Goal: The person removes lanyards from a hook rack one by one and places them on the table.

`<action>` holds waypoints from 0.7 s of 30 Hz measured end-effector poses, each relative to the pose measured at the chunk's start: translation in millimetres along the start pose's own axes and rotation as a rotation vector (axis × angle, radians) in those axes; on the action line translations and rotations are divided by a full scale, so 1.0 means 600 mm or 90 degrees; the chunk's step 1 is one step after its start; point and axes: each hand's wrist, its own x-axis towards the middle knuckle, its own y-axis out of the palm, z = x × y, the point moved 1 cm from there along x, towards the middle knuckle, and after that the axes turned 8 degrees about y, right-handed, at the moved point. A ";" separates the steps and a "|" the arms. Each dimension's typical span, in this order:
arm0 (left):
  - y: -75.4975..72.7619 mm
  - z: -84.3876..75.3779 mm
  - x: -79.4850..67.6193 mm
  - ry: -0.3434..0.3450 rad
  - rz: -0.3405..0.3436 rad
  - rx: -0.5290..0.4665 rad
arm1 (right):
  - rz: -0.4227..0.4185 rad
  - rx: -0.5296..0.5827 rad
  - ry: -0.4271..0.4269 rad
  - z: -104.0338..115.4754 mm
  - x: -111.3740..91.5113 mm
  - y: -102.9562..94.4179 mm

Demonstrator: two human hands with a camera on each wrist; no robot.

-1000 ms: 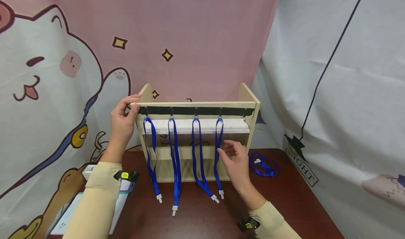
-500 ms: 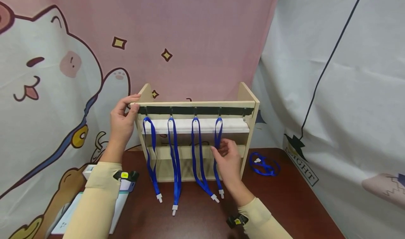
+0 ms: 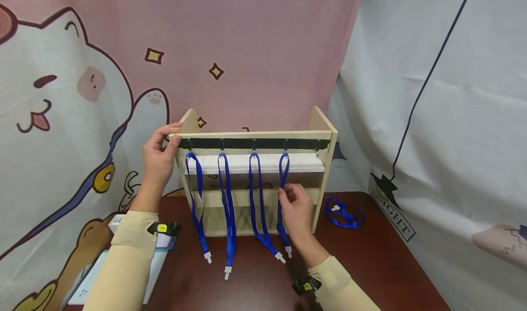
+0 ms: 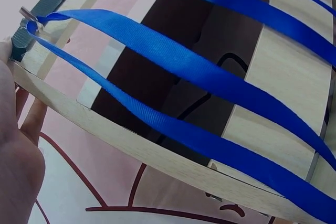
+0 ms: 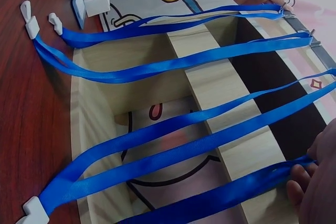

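A pale wooden rack stands upright on the table, with a black strip and small metal hooks along its top front board. Several blue lanyards with white clips hang from the hooks. My left hand holds the rack's upper left corner, thumb in front and fingers behind; the left wrist view shows that hand beside the leftmost lanyard. My right hand pinches the rightmost hanging lanyard below its loop. In the right wrist view, the fingertips curl around this lanyard. The far right hook bears no lanyard.
Another blue lanyard lies coiled on the dark red table, right of the rack. At the left, white and blue flat boxes lie partly under my left sleeve. Printed curtains hang behind and at the sides.
My right hand has moved left to the rightmost hanging lanyard, and its fingers have closed on the ribbon. The left hand stays on the rack's corner.
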 end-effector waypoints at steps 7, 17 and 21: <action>-0.001 0.000 0.000 -0.004 0.001 -0.004 | 0.018 0.016 0.021 0.007 0.003 -0.004; -0.001 0.001 0.000 -0.003 0.001 -0.007 | 0.041 0.044 0.037 0.038 0.010 -0.020; -0.002 0.001 -0.001 -0.006 0.003 -0.002 | 0.045 0.068 0.030 0.050 0.012 -0.025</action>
